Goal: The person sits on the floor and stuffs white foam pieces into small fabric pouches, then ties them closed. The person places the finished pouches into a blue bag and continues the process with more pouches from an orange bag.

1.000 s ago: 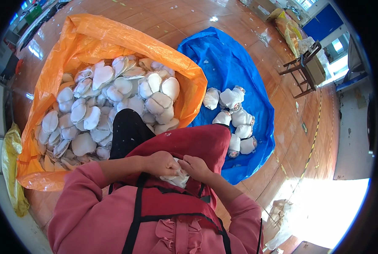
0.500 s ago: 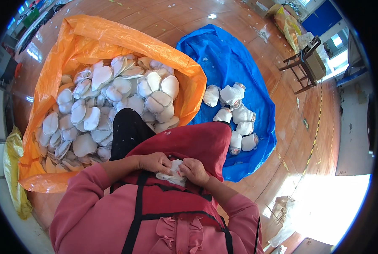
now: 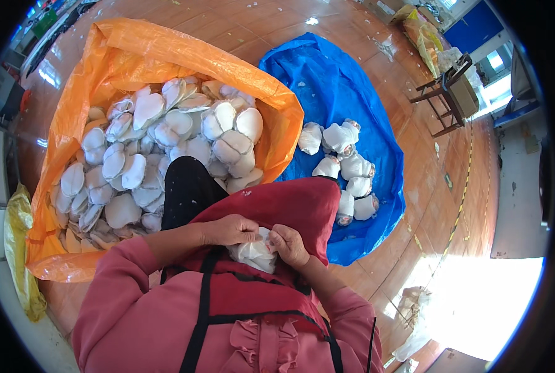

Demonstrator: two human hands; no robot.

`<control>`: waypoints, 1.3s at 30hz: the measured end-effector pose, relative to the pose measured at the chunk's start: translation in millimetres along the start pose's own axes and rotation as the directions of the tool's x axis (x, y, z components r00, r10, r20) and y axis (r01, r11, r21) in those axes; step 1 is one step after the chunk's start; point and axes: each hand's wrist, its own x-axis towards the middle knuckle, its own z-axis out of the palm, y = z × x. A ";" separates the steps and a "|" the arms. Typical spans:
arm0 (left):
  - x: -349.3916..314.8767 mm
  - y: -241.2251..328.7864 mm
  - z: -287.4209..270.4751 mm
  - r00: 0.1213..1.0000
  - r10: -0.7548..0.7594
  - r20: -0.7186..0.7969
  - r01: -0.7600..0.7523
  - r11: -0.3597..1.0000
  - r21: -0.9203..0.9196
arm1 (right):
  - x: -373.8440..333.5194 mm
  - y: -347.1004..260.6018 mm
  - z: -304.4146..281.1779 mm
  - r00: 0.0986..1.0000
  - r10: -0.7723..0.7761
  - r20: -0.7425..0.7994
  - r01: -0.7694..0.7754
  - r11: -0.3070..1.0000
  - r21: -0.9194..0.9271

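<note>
In my lap, over the red apron (image 3: pixel 277 199), lies a small white cloth bundle (image 3: pixel 257 256). My left hand (image 3: pixel 232 230) pinches its upper left edge between thumb and fingers. My right hand (image 3: pixel 288 245) is closed on its right side, the fingertips close to those of the left. Exactly what the bundle contains is hidden. Past my knee, an orange woven sack (image 3: pixel 159 53) holds a heap of white oval pads (image 3: pixel 122 210), many paired or stacked. To the right, white rounded bundles (image 3: pixel 357 166) lie together in a blue woven sack (image 3: pixel 314 68).
The sacks stand on a reddish tiled floor (image 3: pixel 439 205) strewn with scraps. A wooden chair (image 3: pixel 442 93) is at the far right. On the left a yellow bag (image 3: pixel 21 248) leans by a pale wall. Clear plastic (image 3: pixel 414 317) lies at lower right.
Both hands have moved slightly up, away from my body. More of the white cloth bundle shows below them, looking fuller and rounder. The sacks are unchanged.
</note>
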 end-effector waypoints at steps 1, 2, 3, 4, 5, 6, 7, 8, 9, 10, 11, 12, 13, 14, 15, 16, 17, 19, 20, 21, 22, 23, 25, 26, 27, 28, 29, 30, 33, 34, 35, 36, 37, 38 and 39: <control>2.5 4.4 0.0 0.998 0.018 -0.061 -0.017 1.000 0.021 | 1.3 1.6 -1.7 1.000 -0.014 0.015 0.014 1.000 0.006; 3.8 6.9 -1.1 0.992 0.037 -0.122 -0.031 0.998 0.045 | 3.2 2.7 -3.2 0.999 -0.030 0.029 0.030 0.999 0.013; 7.4 2.9 -3.0 0.989 0.106 -0.103 -0.089 0.984 0.152 | 5.9 3.7 -5.4 0.997 -0.050 0.053 0.050 0.999 0.006; 8.5 2.6 -7.0 0.991 0.126 -0.049 -0.110 0.962 0.248 | 8.9 4.8 -7.7 0.995 -0.069 0.076 0.069 0.998 -0.002; 9.9 4.1 -13.0 0.990 0.141 0.004 -0.134 0.931 0.340 | 12.2 3.2 -9.6 0.991 -0.088 0.103 0.089 0.996 -0.009; 11.2 6.1 -17.9 0.987 0.150 0.058 -0.161 0.890 0.427 | 13.8 0.7 -10.5 0.990 -0.093 0.108 0.090 0.996 0.028; 12.1 8.6 -20.8 0.986 0.131 0.104 -0.163 0.892 0.422 | 14.1 -2.6 -11.1 0.989 -0.098 0.113 0.091 0.994 0.066; 12.6 15.5 -23.7 0.982 0.113 0.150 -0.166 0.893 0.419 | 16.0 -9.0 -12.7 0.988 -0.105 0.116 0.094 0.990 0.102; 12.4 22.7 -26.3 0.976 0.094 0.196 -0.169 0.894 0.415 | 18.2 -15.9 -15.8 0.981 -0.144 0.129 0.128 0.984 0.120; 10.1 30.8 -28.6 0.973 0.101 0.206 -0.184 0.881 0.435 | 20.5 -23.6 -19.7 0.973 -0.182 0.141 0.163 0.977 0.138; 6.4 44.3 -30.1 0.969 0.107 0.223 -0.200 0.868 0.455 | 21.0 -28.4 -22.1 0.965 -0.218 0.146 0.195 0.968 0.156; 5.2 50.9 -30.8 0.964 0.113 0.239 -0.217 0.853 0.474 | 21.2 -30.2 -23.5 0.955 -0.254 0.151 0.230 0.960 0.159; 5.3 49.3 -30.1 0.958 0.141 0.250 -0.246 0.850 0.466 | 21.2 -31.3 -24.6 0.944 -0.289 0.156 0.264 0.951 0.161; 3.3 46.6 -28.9 0.952 0.169 0.254 -0.273 0.845 0.460 | 22.2 -32.5 -25.9 0.930 -0.327 0.168 0.300 0.940 0.164; 2.5 44.4 -27.4 0.946 0.198 0.258 -0.300 0.840 0.453 | 22.5 -32.9 -25.7 0.929 -0.324 0.177 0.293 0.939 0.180; 3.6 42.9 -25.9 0.937 0.215 0.275 -0.316 0.858 0.406 | 22.2 -33.0 -24.3 0.929 -0.321 0.187 0.285 0.938 0.195; 4.6 40.7 -24.1 0.929 0.231 0.290 -0.329 0.875 0.356 | 21.4 -32.3 -22.6 0.928 -0.317 0.197 0.275 0.938 0.212; 4.5 37.9 -21.0 0.924 0.232 0.305 -0.319 0.906 0.277 | 18.8 -27.7 -20.2 0.933 -0.291 0.213 0.230 0.935 0.270; 4.0 37.2 -19.1 0.927 0.215 0.309 -0.296 0.923 0.247 | 17.7 -26.8 -19.4 0.935 -0.277 0.220 0.206 0.932 0.299; 3.4 37.3 -17.9 0.929 0.197 0.313 -0.272 0.937 0.217 | 16.9 -26.5 -19.5 0.939 -0.244 0.241 0.176 0.946 0.271; 0.8 38.1 -17.4 0.941 0.147 0.305 -0.211 0.960 0.187 | 15.9 -27.0 -19.7 0.942 -0.209 0.262 0.146 0.959 0.242; -3.3 43.7 -17.2 0.949 0.096 0.300 -0.148 0.977 0.157 | 15.7 -30.4 -20.3 0.944 -0.175 0.280 0.117 0.970 0.212; -6.8 44.8 -15.9 0.963 0.016 0.269 -0.045 0.994 0.103 | 20.0 -38.6 -19.0 0.962 -0.151 0.227 0.173 0.981 -0.084; -8.3 42.4 -13.6 0.970 -0.013 0.242 -0.006 0.997 0.077 | 23.5 -42.9 -17.0 0.969 -0.143 0.199 0.189 0.954 -0.231; -9.4 41.3 -10.9 0.976 -0.043 0.216 0.033 0.998 0.050 | 26.9 -44.5 -14.3 0.968 -0.147 0.202 0.205 0.930 -0.305; -10.8 41.7 -8.0 0.981 -0.052 0.187 0.050 0.999 0.015 | 30.1 -45.8 -11.2 0.967 -0.151 0.205 0.220 0.900 -0.376; -12.8 44.8 -6.2 0.986 -0.061 0.158 0.065 0.998 -0.017 | 32.2 -46.5 -9.5 0.966 -0.156 0.206 0.235 0.864 -0.446; -14.0 46.7 -4.8 0.989 -0.071 0.130 0.078 0.996 -0.050 | 32.4 -45.0 -8.5 0.967 -0.157 0.200 0.233 0.861 -0.451; -17.5 45.7 -1.8 0.983 -0.135 0.122 0.157 0.967 -0.201 | 30.3 -39.5 -5.5 0.975 -0.117 0.187 0.188 0.883 -0.431; -18.0 41.4 1.5 0.987 -0.124 0.104 0.147 0.956 -0.255 | 29.0 -38.9 -5.3 0.980 -0.074 0.185 0.145 0.905 -0.401; -17.4 35.2 5.9 0.990 -0.115 0.086 0.136 0.942 -0.307 | 27.0 -38.4 -4.8 0.982 -0.032 0.183 0.099 0.923 -0.371; -16.7 30.1 8.2 0.992 -0.106 0.068 0.124 0.925 -0.358 | 23.4 -34.7 -2.8 0.984 0.032 0.174 0.008 0.975 -0.224; -16.6 25.8 8.2 0.990 -0.113 0.090 0.136 0.938 -0.318 | 18.2 -28.1 0.2 0.980 0.096 0.175 -0.085 0.994 -0.070; -16.9 23.4 7.6 0.987 -0.119 0.110 0.146 0.949 -0.278 | 14.3 -24.1 2.4 0.969 0.159 0.187 -0.177 0.981 0.085; -17.5 22.0 7.3 0.983 -0.127 0.131 0.155 0.959 -0.238 | 10.4 -20.9 3.9 0.972 0.157 0.174 -0.185 0.970 0.161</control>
